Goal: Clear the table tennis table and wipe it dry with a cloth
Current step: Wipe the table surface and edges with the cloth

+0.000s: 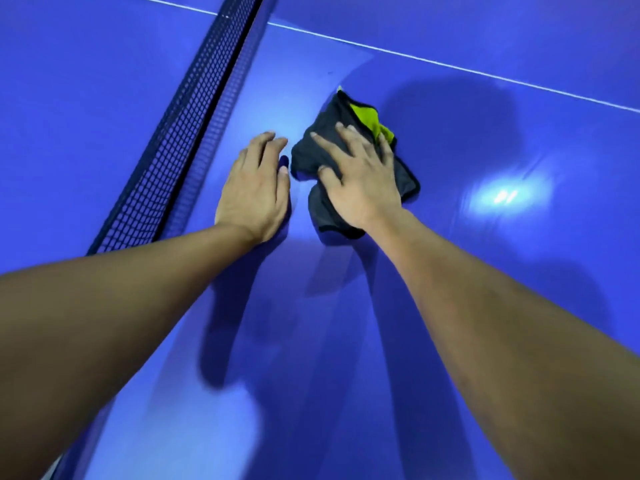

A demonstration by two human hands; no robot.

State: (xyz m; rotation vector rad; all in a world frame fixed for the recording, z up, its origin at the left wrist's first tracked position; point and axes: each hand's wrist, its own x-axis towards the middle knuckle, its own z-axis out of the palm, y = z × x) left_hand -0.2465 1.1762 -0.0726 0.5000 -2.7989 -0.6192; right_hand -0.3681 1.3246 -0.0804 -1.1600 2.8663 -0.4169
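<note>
Blue table surface for table tennis, cloth held flat beside the net.

Right grip is wide: fingers straight and spread, palm pressing down on the cloth. The cloth is dark grey with a yellow-green face showing at its far side. It lies crumpled on the table, near the net and to its right. Left grip is likewise wide, fingers straight and close together, resting palm-down on bare table between net and cloth; its fingertips are just beside the cloth's left edge, apart from it. A white line crosses the table beyond the cloth, well apart from it, and meets the net. A bright glare patch sits on the surface right of the cloth. Both forearms are bare.
</note>
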